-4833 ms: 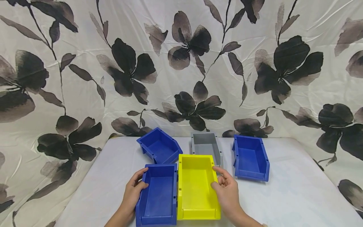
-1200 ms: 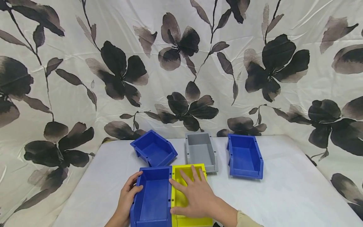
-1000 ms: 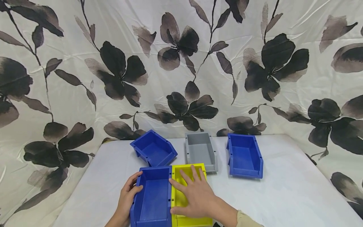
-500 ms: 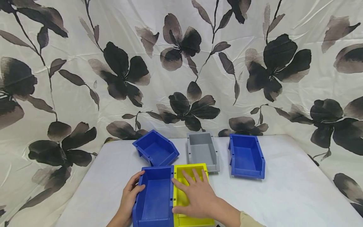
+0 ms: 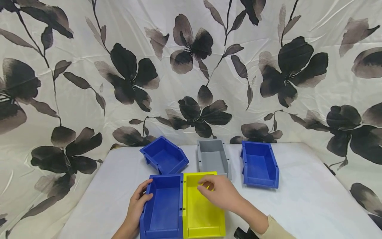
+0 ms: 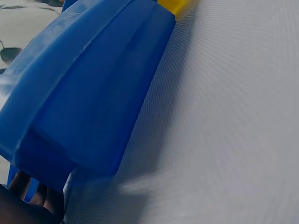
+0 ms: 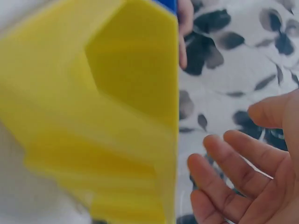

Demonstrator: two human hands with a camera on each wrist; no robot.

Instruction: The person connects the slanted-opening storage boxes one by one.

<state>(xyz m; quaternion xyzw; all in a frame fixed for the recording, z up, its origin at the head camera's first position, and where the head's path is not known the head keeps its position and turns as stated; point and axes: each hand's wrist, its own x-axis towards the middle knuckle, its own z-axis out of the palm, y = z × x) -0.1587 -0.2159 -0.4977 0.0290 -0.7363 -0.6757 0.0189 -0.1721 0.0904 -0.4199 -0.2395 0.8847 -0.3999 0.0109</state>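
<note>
A blue storage bin [image 5: 165, 209] stands near the front of the table, its long side against a yellow storage bin [image 5: 201, 215]. My left hand [image 5: 135, 207] grips the blue bin's outer left wall, thumb over the rim; in the left wrist view, fingers [image 6: 39, 195] show at that bin's lower left. My right hand [image 5: 221, 192] hovers over the upper right part of the yellow bin, fingers loosely bent, with nothing in it. The right wrist view shows that hand [image 7: 247, 177] apart from the yellow bin's wall [image 7: 135, 79].
Behind stand a turned blue bin [image 5: 164, 155], a grey bin [image 5: 213, 157] partly behind the yellow one, and another blue bin [image 5: 261, 166] to the right. White cloth [image 5: 313, 202] covers the table. A floral sheet [image 5: 238, 116] hangs behind. A black object [image 5: 244, 233] shows below my right wrist.
Earliest, my right hand held the yellow bin's right wall. Then it lay spread across the bin; now it has lifted off, with fingers bent. The left hand keeps its grip on the blue bin.
</note>
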